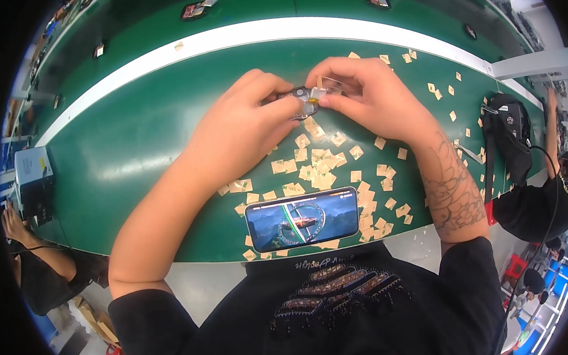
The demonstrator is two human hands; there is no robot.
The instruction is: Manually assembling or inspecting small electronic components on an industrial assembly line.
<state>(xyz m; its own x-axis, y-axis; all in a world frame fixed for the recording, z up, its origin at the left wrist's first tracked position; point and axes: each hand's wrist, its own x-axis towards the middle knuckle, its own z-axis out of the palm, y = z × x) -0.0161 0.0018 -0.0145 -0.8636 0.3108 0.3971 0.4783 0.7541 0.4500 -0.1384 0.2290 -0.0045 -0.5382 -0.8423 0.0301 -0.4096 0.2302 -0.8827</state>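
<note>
Near the far side of the green table point(128, 147), my two hands meet over a small device. My left hand point(242, 115) is closed on its dark, rounded casing point(302, 94), gripping it between thumb and fingers. In a pinch, my right hand point(373, 96) has a small white rectangular piece point(319, 93) with a yellow strip, right against the casing. A thin clear flap shows by the right fingers. Fingers partly cover the casing's inside. Below the hands, many small beige paper squares point(322, 162) lie scattered. A phone point(302, 219) with a lit screen rests on some of them.
A white rail point(257, 32) runs along the table's far edge. Beyond it, small devices point(193, 11) sit on a green surface. At the right lies a black bag point(508, 130); a box point(33, 171) stands at the left. Other people sit at both sides.
</note>
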